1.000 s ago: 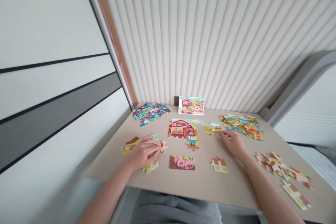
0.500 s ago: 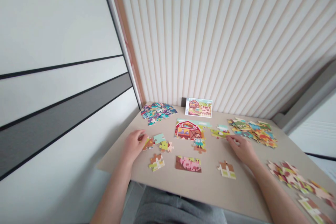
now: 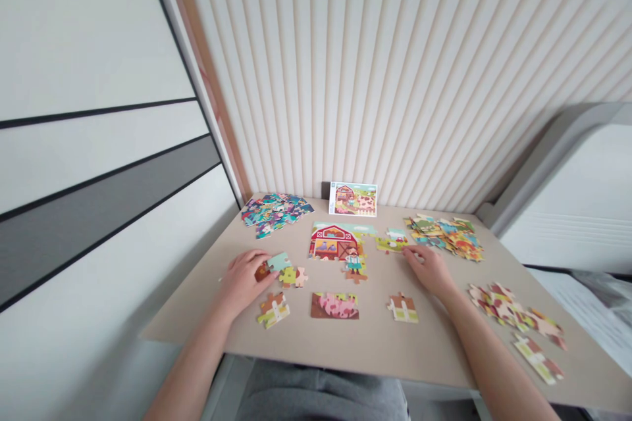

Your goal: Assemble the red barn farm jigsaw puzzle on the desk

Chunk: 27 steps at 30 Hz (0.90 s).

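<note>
Step judged as piece-sorting: left hand (image 3: 245, 276), fingers bent at pale-blue cardboard jigsaw piece (image 3: 279, 262) on beige desk (image 3: 296, 339), right hand's (image 3: 430, 271) bent by green sheep-meadow jigsaw section (image 3: 388, 245), pinching indeterminable; next calls for isolating 1 matching piece.

We are facing a cream pleated panel (image 3: 375, 66) that is rising behind the beige worktop (image 3: 375, 342). On our left, white panels (image 3: 89, 33) are carrying dark lines (image 3: 99, 111) and a grey band (image 3: 99, 210), while a brown strip (image 3: 210, 79) is bordering the pleats. On our right, a rounded grey frame (image 3: 553, 148) is edging a white surface (image 3: 582, 191). Soft light is leaving a shadow (image 3: 128, 329) beside the worktop.
</note>
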Tool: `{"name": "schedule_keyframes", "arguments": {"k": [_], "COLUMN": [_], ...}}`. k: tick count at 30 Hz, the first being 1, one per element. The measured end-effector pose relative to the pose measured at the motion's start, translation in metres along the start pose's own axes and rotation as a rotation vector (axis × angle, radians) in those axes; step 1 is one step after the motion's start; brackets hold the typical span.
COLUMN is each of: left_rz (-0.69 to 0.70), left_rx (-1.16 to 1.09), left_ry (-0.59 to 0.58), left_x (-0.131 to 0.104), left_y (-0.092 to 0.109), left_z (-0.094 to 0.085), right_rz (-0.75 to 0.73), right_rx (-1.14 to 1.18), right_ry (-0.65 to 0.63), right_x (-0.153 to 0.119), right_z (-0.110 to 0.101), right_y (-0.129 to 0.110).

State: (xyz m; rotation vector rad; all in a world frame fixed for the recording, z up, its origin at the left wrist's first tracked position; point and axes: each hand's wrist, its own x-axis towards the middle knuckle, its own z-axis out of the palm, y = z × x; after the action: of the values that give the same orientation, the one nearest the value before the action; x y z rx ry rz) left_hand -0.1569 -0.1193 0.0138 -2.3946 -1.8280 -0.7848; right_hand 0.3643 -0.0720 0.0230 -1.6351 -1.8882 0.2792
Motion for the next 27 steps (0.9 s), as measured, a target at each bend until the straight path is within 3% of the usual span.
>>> {"name": "schedule_keyframes", "arguments": {"k": [13, 19, 27], "left_rz": [0.052, 0.235, 0.266], "left_rx": [-0.056, -0.058, -0.070], "left_ry": [0.215, 0.135, 0.101], "left_x": [0.003, 0.004, 0.003], "left_y": [0.002, 0.022, 0.029], "left_z": [-0.005, -0.011, -0.016], "right_rz": [-0.013, -0.013, -0.020], "right_rx": [0.025, 0.020, 0.020], "right_ry": [0.015, 0.004, 0.001], "right_x": [-0.001, 0.000, -0.001], "right_z": [-0.001, 0.000, -0.002], "right_y": [-0.006, -0.005, -0.007]}}
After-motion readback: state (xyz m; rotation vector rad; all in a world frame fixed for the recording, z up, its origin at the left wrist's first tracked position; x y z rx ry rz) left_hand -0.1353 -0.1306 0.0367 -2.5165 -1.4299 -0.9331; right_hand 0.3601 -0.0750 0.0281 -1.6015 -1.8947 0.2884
